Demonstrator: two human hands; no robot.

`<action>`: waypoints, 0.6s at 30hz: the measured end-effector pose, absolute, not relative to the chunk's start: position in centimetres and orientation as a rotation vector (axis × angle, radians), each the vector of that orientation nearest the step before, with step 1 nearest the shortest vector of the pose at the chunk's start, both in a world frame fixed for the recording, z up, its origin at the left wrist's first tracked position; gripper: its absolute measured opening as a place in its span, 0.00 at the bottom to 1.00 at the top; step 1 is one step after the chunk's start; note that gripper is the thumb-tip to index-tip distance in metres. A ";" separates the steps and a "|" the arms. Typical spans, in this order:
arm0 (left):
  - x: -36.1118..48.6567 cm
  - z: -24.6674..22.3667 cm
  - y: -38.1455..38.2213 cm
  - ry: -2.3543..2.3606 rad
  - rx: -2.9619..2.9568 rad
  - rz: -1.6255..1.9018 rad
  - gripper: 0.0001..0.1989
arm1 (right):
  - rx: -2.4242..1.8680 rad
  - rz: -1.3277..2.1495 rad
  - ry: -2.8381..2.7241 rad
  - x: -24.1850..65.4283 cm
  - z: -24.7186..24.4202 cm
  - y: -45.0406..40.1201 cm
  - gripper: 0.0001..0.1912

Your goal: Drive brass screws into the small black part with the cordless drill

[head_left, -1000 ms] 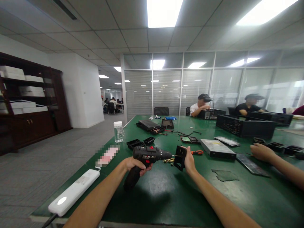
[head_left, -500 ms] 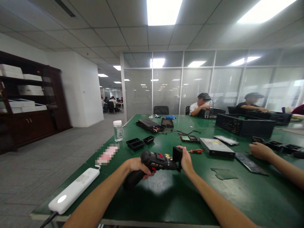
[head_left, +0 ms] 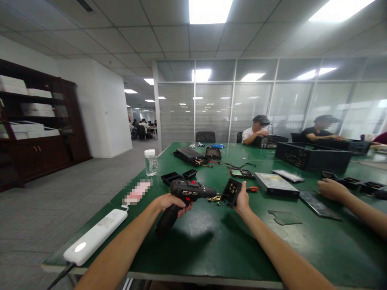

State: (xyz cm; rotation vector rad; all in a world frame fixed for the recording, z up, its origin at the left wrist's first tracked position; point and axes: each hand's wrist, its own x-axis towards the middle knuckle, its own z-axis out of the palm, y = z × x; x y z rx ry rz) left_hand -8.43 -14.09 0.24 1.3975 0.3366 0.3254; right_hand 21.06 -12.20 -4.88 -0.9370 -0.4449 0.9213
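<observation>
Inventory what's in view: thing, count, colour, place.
drill: 1, mostly black, left hand
hollow part: 1, black, right hand
metal pieces: several, gold, near drill tip
trays: at least 2, black, behind drill
tool handle: 1, orange, beyond right hand
bottle: 1, clear, left of trays
power strip: 1, white, front left
flat drives: 2, silver, right of centre
thin sheet: 1, clear, front right
computer cases: 3, dark, far right
table: 1, green, centre
cabinet: 1, brown, far left
people: several, mixed clothing, far side
neighbour's hand: 1, bare, right side
left hand: 1, bare, drill grip
right hand: 1, bare, hollow part
</observation>
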 end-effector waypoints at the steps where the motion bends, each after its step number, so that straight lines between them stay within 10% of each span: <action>1: -8.5 0.3 -14.1 0.325 1.406 0.325 0.18 | -0.922 0.948 -0.438 21.0 -4.9 -12.2 0.26; 18: -8.4 0.6 -15.1 0.225 1.552 0.346 0.22 | -0.757 1.261 -0.523 19.9 -4.4 -13.3 0.25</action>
